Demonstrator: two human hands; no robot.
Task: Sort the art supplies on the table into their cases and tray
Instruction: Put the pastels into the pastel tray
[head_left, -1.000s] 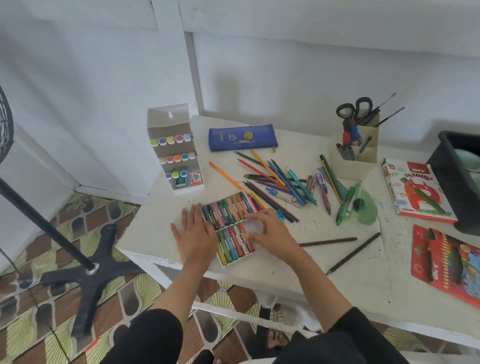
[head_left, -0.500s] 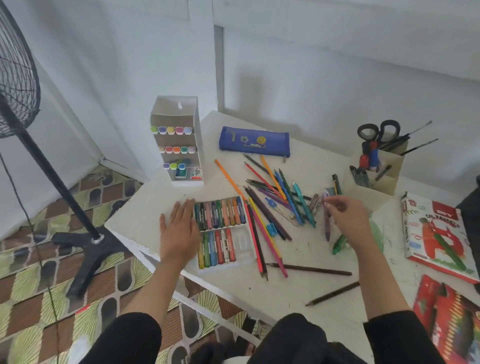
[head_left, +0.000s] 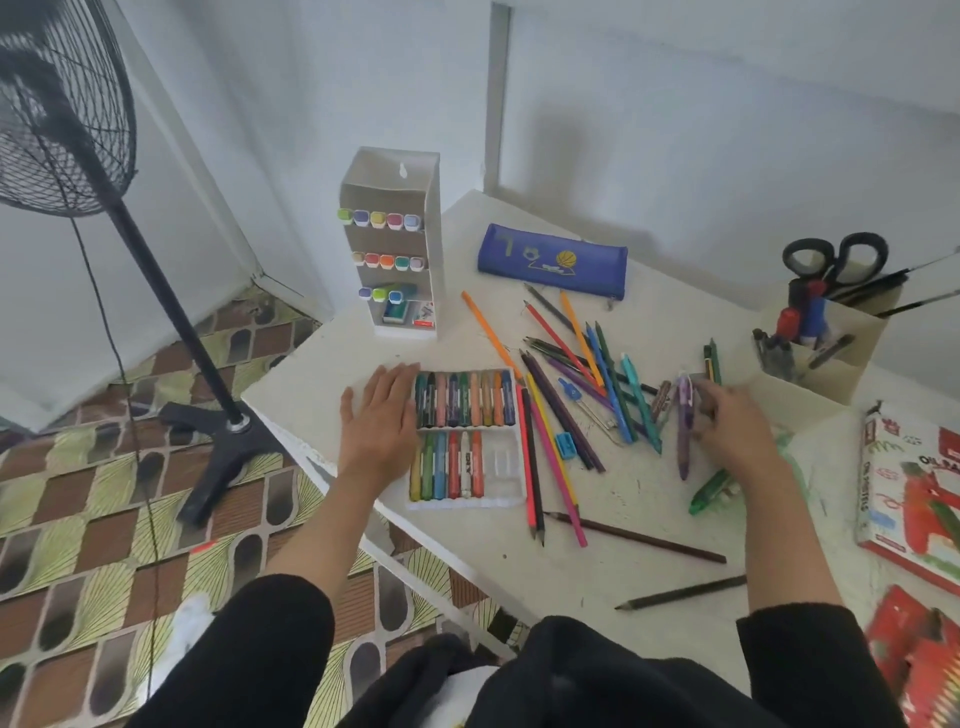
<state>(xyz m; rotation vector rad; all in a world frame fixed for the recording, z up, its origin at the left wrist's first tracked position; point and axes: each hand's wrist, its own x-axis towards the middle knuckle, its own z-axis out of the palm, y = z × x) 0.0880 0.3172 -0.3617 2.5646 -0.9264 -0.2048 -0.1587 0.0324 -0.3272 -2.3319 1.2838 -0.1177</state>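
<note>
The left hand (head_left: 382, 418) lies flat, palm down, fingers straight, its right side touching the left edge of the white plastic crayon tray (head_left: 506, 460), apparently steadying it. The right hand (head_left: 740, 428) is well apart from it, fingers curled at the far end of a purple crayon-like stick (head_left: 684, 447); whether they have closed on it cannot be told. That stick lies with its long axis running away from the person, tilted only slightly, much as the crayons (head_left: 470, 400) in the tray lie, so it should need little turning. The tray sits to the left of the right hand, with a loose scatter of coloured pencils (head_left: 566, 395) between; its bare slots are at the right end of the near row, the side nearer the right hand, which looks the natural carrier. A translucent green stick (head_left: 709, 491) lies just beside the right wrist. Farther off lies a blue zipped pencil case (head_left: 550, 257).
</note>
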